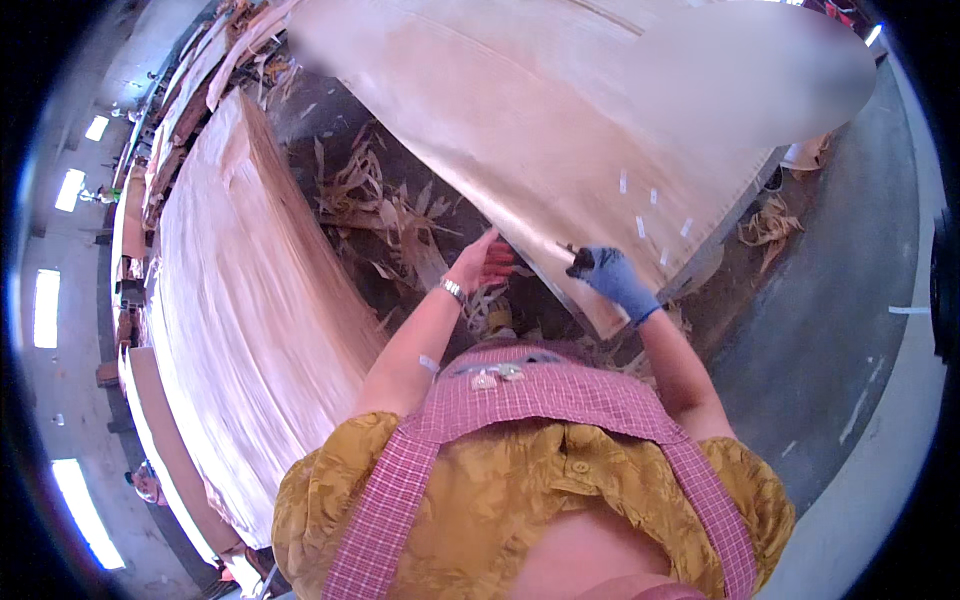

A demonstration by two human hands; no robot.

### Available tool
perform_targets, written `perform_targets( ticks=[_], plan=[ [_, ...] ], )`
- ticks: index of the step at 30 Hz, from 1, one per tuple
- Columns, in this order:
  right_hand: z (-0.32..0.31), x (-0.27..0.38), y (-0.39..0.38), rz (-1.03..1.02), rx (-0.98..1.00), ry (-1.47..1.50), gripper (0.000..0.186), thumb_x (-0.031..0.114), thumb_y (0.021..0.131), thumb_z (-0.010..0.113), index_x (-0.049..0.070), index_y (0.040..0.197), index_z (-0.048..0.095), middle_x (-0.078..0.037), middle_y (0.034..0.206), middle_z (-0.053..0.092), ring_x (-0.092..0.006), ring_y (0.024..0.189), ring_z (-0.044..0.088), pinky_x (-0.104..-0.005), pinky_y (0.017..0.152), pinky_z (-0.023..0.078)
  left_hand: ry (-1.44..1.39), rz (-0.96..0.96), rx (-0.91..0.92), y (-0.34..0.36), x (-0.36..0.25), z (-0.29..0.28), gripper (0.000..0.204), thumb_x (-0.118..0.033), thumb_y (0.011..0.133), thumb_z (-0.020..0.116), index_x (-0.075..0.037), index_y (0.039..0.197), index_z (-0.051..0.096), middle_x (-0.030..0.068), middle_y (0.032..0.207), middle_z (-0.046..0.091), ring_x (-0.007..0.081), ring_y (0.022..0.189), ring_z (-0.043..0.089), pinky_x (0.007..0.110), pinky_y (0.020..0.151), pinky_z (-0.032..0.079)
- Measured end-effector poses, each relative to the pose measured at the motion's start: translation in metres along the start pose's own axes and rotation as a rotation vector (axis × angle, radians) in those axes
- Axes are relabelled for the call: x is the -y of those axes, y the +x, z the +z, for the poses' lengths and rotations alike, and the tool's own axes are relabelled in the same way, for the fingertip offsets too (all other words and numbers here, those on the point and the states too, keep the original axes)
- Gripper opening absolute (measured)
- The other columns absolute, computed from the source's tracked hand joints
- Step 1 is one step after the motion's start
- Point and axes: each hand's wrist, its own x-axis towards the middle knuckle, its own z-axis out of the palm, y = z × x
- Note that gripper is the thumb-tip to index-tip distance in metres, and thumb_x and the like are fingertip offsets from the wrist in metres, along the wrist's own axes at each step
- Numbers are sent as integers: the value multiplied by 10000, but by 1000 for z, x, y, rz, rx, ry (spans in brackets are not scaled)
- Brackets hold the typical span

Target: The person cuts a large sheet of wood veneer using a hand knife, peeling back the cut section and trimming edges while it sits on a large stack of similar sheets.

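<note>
My left hand [485, 262] is bare, with a watch [453, 289] on its wrist. Its fingers are stretched out beside the near left edge of a broad pale wood veneer sheet [500, 130]; whether they touch it I cannot tell. My right hand [618, 280] wears a blue-grey glove and is closed over the sheet's near corner. Something small and dark pokes out at its fingertips, too small to name. Several short white strips [641, 227] lie on the sheet to the right of that hand.
A tall stack of veneer sheets [250, 290] stands at my left. Torn veneer scraps [400, 220] litter the floor between it and the sheet, with more scraps [770, 228] at the right. Grey floor [810, 330] stretches along the right side. A blurred patch hides the far right.
</note>
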Motion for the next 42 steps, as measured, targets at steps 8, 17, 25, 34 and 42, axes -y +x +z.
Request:
perform_targets(
  ticks=[8,17,25,34,42],
  plan=[
    [-69,113,-23,-66,-227,-195,290,315,811,642,102,1005,610,-127,932,619,-314,843,621,-445,680,491,48,86,53,8,-57,46,436,-443,905,550,-30,1043,538,136,942,630,263,814,685,368,640,582],
    [24,38,-81,23,-273,-419,706,438,804,651,53,1350,425,-217,1198,516,-327,1028,565,-456,821,494,86,232,53,-29,-134,96,250,-307,920,550,-61,962,545,128,865,661,262,792,693,357,630,576],
    [25,-5,-86,272,-186,-402,397,350,854,601,140,1186,541,-171,1091,534,-354,908,612,-463,743,514,75,345,123,-39,-163,119,183,-277,932,562,-104,950,505,160,943,680,292,821,697,338,566,590],
    [26,-1,-96,71,-201,-374,177,261,865,552,119,968,581,-146,937,571,-327,855,619,-461,686,508,-26,409,104,-48,-197,124,156,-262,914,589,-110,900,556,151,894,694,282,806,700,337,581,598],
    [30,-2,-94,-80,-74,-300,220,312,844,560,116,943,579,-151,949,576,-354,840,601,-466,674,490,-58,432,87,-46,-194,112,231,-312,923,576,-83,916,548,144,855,664,289,815,696,361,614,604]
  ],
)
